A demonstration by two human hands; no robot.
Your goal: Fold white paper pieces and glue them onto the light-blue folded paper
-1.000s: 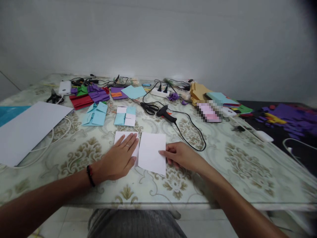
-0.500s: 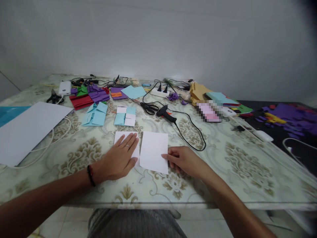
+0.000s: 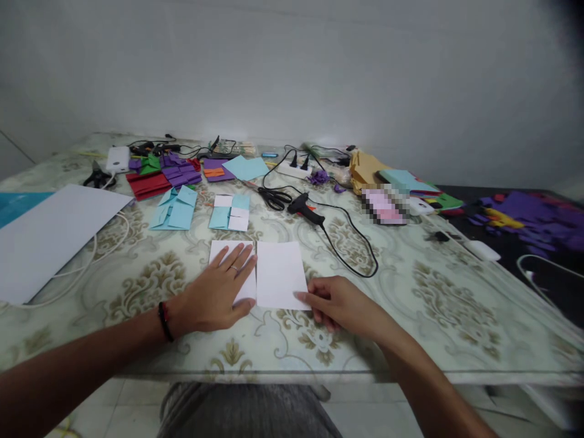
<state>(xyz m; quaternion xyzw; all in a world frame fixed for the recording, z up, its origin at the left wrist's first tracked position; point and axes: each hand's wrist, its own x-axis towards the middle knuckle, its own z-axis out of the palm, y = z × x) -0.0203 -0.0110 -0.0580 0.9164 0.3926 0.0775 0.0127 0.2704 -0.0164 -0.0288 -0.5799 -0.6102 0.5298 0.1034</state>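
My left hand lies flat with spread fingers on a white sheet of paper, covering much of it. My right hand is closed in a pinch at the lower right edge of a second white sheet of paper. The two sheets sit side by side, their inner edges touching or nearly so. Beyond them are a folded light blue paper piece and a blue-and-white folded one.
A black glue gun with its looping cord and black scissors lie past the sheets. A large white board is at left. Folded coloured papers, a power strip and a phone with a blurred screen are farther back.
The right-hand sheet has turned slightly and shifted left, closing the gap to the other sheet. My right hand moved a little down with it; my left hand stays flat.
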